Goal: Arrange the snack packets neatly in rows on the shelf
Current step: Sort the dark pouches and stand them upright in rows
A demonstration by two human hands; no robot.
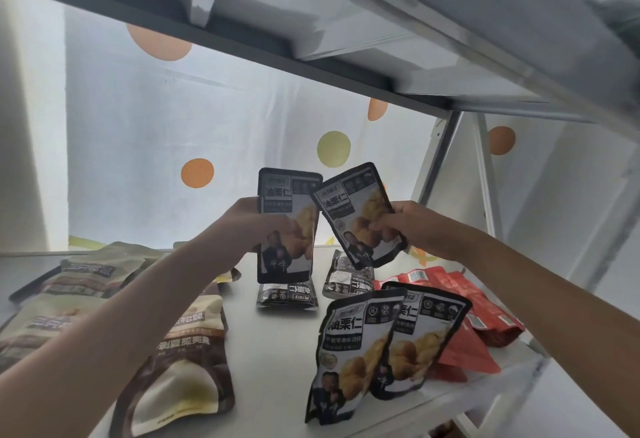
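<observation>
My left hand [258,226] grips one packet [285,223], right hand [393,226] another [360,216]; I'd square them upright before setting them behind, probably, the flat ones [287,294].

A shop-like display: metal shelf [277,351] stocked with many retail snack packets [353,351].

Head view, close, facing shelf [277,351]

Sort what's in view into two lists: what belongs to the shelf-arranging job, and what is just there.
Job:
- left hand holding upright black chestnut packet
- right hand holding tilted black chestnut packet
- black chestnut packets standing in front
- brown-and-cream nut pouches
- red packets
- white shelf

Just there:
- white dotted curtain
- grey upper shelf
</observation>
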